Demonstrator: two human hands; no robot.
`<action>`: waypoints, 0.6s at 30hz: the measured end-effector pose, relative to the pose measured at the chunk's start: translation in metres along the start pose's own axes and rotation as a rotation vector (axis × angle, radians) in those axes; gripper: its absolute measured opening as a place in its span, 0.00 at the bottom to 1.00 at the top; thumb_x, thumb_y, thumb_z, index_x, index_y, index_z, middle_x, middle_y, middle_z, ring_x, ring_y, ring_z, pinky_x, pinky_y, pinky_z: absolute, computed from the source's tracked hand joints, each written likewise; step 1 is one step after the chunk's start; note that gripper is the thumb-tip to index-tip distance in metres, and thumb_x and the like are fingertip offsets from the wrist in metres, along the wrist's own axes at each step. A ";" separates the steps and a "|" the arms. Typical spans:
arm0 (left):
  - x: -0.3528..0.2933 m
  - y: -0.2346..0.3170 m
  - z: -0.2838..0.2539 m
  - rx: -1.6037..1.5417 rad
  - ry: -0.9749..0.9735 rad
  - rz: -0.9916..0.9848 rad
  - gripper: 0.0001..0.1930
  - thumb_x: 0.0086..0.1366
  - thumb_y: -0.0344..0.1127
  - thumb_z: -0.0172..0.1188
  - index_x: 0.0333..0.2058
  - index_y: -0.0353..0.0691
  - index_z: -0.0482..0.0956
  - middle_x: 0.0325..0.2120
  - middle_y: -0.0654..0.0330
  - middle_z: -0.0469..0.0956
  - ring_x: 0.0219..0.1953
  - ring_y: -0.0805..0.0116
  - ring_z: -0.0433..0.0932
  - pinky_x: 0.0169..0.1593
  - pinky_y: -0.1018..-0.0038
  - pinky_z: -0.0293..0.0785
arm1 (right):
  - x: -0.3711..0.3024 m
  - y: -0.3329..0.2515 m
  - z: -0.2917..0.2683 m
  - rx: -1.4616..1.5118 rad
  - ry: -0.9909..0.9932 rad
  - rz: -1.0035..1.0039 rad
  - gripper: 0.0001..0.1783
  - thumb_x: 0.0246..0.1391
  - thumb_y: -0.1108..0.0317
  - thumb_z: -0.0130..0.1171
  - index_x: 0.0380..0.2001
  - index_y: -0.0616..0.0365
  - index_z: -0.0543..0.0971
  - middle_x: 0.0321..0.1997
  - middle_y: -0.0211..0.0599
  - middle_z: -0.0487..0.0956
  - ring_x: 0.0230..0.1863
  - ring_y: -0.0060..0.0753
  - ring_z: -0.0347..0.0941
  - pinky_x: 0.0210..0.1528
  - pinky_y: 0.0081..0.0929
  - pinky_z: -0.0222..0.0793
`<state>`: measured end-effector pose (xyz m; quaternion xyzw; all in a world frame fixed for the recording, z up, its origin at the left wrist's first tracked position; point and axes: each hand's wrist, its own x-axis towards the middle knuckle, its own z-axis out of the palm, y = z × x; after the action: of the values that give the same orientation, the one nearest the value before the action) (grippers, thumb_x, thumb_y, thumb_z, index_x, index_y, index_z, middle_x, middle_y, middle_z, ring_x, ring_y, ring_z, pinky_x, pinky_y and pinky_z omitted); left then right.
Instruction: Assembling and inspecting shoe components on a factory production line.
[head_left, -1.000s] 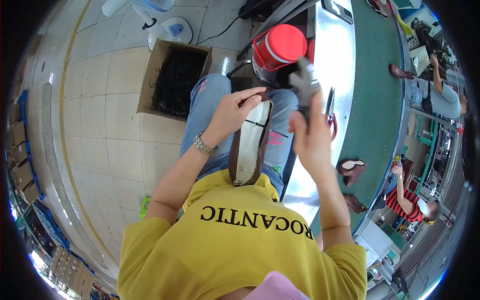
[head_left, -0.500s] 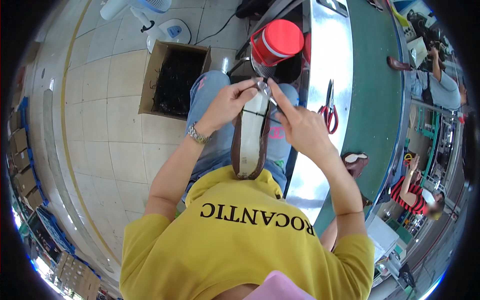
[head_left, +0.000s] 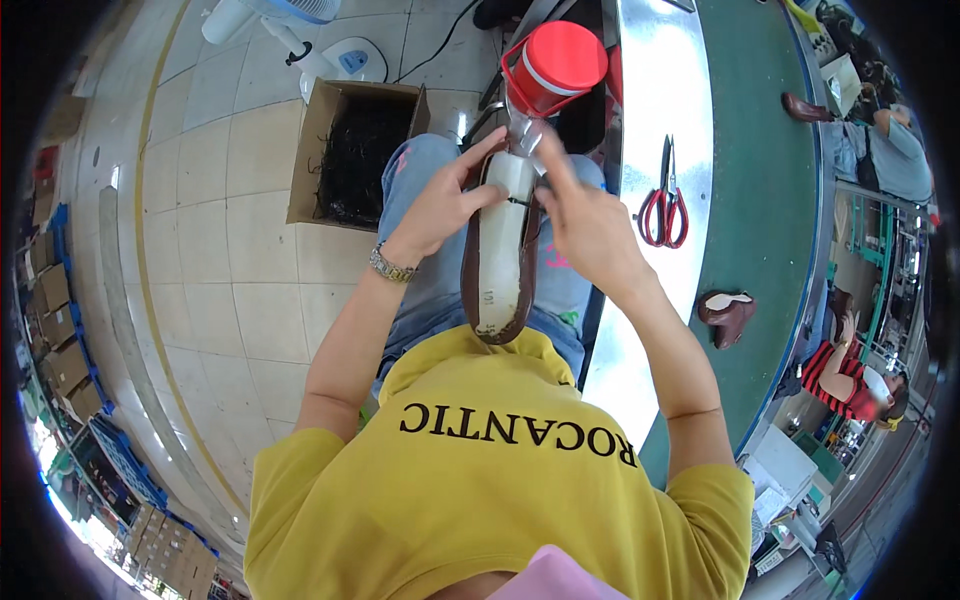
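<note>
The brown leather shoe upper (head_left: pixel 470 285) is held sole side up across the lap, its rounded near end pointed at the yellow shirt (head_left: pixel 480 500). As far as can be judged, the work is only partly done: the leather is seen wrapped up around the sides and near end, but the white insole board (head_left: pixel 502 255) is left uncovered along its middle, and no outsole is fitted. A thin black tie (head_left: pixel 518 202) is seen lying across the board, and a dark gap is shown along the right edge. The far end seems to be where work is in hand; whether the leather there is fastened cannot be told, since it is partly covered by fingers and blur. The shoe is placed between the two hands. By the left hand (head_left: pixel 435 215) the far left edge appears clamped, with the thumb pressed on the board and the index finger stretched toward the tip. In the right hand (head_left: pixel 592 225) a metal hand tool (head_left: pixel 526 132) seems to be gripped, its blurred head set at the far end; the right thumb is brought close to the right edge, though contact cannot be confirmed.
</note>
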<state>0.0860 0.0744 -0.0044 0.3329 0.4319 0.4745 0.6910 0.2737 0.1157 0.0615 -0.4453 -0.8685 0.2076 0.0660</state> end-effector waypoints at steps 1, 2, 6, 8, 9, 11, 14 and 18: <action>-0.001 0.000 0.001 -0.004 0.006 -0.008 0.36 0.59 0.25 0.58 0.67 0.38 0.56 0.58 0.60 0.68 0.57 0.74 0.67 0.60 0.76 0.61 | 0.000 0.002 0.004 -0.036 -0.071 -0.007 0.37 0.58 0.67 0.53 0.69 0.40 0.52 0.21 0.51 0.77 0.21 0.55 0.75 0.24 0.49 0.69; -0.003 0.000 0.001 -0.007 0.011 -0.015 0.35 0.61 0.25 0.57 0.67 0.37 0.55 0.58 0.61 0.67 0.56 0.74 0.67 0.60 0.76 0.61 | -0.003 0.004 0.000 0.011 -0.075 -0.015 0.38 0.58 0.67 0.53 0.69 0.40 0.52 0.21 0.51 0.77 0.22 0.56 0.75 0.24 0.50 0.68; -0.019 -0.001 0.002 -0.026 0.081 -0.035 0.34 0.62 0.25 0.55 0.67 0.35 0.54 0.59 0.61 0.67 0.58 0.73 0.67 0.62 0.76 0.59 | -0.029 0.007 -0.015 0.292 0.005 0.135 0.38 0.58 0.68 0.54 0.69 0.42 0.51 0.30 0.55 0.79 0.28 0.58 0.77 0.32 0.46 0.71; -0.033 -0.008 0.002 -0.055 0.093 -0.015 0.35 0.64 0.29 0.57 0.67 0.33 0.52 0.61 0.58 0.63 0.61 0.71 0.63 0.64 0.74 0.57 | -0.064 0.023 -0.003 0.553 0.125 0.383 0.38 0.59 0.68 0.54 0.69 0.43 0.52 0.36 0.57 0.80 0.30 0.58 0.78 0.35 0.43 0.72; -0.043 -0.010 0.004 -0.064 0.111 -0.034 0.36 0.64 0.30 0.58 0.67 0.31 0.50 0.63 0.55 0.61 0.63 0.69 0.61 0.65 0.73 0.55 | -0.081 0.034 0.005 0.483 0.167 0.480 0.37 0.59 0.67 0.54 0.69 0.43 0.53 0.40 0.58 0.79 0.34 0.57 0.79 0.37 0.41 0.72; -0.059 -0.020 0.007 -0.066 0.110 -0.082 0.39 0.65 0.35 0.59 0.67 0.28 0.47 0.65 0.50 0.56 0.66 0.66 0.57 0.67 0.71 0.52 | -0.121 0.054 0.024 0.269 0.276 0.584 0.36 0.60 0.65 0.55 0.69 0.41 0.55 0.38 0.53 0.78 0.34 0.50 0.77 0.38 0.36 0.71; -0.072 -0.032 0.014 -0.059 0.112 -0.188 0.38 0.66 0.37 0.59 0.66 0.29 0.48 0.64 0.51 0.58 0.65 0.67 0.58 0.66 0.72 0.53 | -0.186 0.086 0.056 0.023 0.244 0.738 0.35 0.60 0.62 0.56 0.69 0.37 0.57 0.33 0.47 0.76 0.32 0.45 0.74 0.38 0.37 0.69; -0.071 -0.030 0.034 -0.112 0.222 -0.170 0.29 0.68 0.40 0.58 0.62 0.32 0.59 0.54 0.57 0.70 0.55 0.71 0.68 0.58 0.75 0.64 | -0.228 0.104 0.075 -0.039 0.194 0.855 0.34 0.55 0.60 0.62 0.65 0.35 0.65 0.39 0.49 0.74 0.39 0.48 0.73 0.43 0.39 0.68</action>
<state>0.1160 -0.0045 0.0032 0.2015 0.5052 0.4713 0.6943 0.4644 -0.0358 -0.0337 -0.7833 -0.5997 0.1569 0.0470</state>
